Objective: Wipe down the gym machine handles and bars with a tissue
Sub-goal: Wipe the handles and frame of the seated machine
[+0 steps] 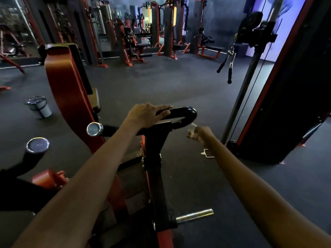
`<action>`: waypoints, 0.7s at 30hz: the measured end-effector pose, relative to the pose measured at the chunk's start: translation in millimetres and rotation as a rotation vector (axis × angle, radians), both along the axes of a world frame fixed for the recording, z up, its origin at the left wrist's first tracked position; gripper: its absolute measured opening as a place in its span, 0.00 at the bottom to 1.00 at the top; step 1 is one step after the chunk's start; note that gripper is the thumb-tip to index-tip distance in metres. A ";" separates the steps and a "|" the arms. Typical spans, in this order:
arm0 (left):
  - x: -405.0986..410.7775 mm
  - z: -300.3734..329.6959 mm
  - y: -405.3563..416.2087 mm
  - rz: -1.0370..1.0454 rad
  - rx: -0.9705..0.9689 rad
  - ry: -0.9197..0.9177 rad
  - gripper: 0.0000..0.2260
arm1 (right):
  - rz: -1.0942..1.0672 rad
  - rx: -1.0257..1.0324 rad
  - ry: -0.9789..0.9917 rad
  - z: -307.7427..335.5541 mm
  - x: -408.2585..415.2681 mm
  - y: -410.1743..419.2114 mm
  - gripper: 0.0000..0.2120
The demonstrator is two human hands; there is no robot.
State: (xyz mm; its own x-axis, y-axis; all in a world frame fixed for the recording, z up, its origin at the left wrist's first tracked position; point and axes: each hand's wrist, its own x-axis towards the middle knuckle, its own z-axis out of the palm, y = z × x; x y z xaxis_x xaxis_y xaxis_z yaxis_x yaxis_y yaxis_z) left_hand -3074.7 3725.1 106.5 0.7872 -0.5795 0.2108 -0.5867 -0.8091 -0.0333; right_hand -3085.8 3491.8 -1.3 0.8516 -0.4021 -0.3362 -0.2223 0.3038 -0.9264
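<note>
A black looped handle (pixel 186 113) tops the black lever arm (pixel 155 169) of a red-and-black gym machine in the middle of the view. My left hand (pixel 146 114) lies flat on the near end of that handle, fingers stretched along it, holding nothing. My right hand (pixel 201 134) hovers just right of and below the loop, closed around a small crumpled white tissue (pixel 191 130). The tissue is a little apart from the handle.
Chrome-capped black grips (pixel 94 129) (pixel 37 145) stick out at left beside the red upright (pixel 66 90). A chrome peg (pixel 195 215) juts out low. A cable tower (pixel 290 83) with a hanging bar (pixel 230 63) stands right. A small bin (pixel 38 106) sits on the dark floor.
</note>
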 end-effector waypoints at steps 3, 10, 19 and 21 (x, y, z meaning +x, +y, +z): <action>0.2 6.8 -24.6 0.106 -0.175 0.074 0.19 | -0.001 -0.313 -0.040 22.0 4.1 -27.6 0.07; 21.0 20.8 -136.5 0.135 -0.274 0.074 0.18 | -0.008 -1.180 0.023 89.6 -0.2 -87.8 0.10; 6.8 -10.0 -238.5 0.191 -0.375 0.054 0.20 | -0.007 -1.477 0.104 98.9 -25.6 -178.2 0.12; 3.6 -28.4 -259.2 0.229 -0.410 0.081 0.21 | 0.011 -1.474 0.079 85.9 -31.0 -200.5 0.12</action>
State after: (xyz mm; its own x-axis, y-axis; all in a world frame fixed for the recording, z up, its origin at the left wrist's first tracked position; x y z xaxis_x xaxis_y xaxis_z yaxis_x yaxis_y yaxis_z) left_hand -3071.0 3465.9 78.1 0.9083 -0.2710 0.3188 -0.3794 -0.8546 0.3546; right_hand -3116.8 3291.3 84.7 0.8562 -0.4080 0.3168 -0.2815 -0.8828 -0.3762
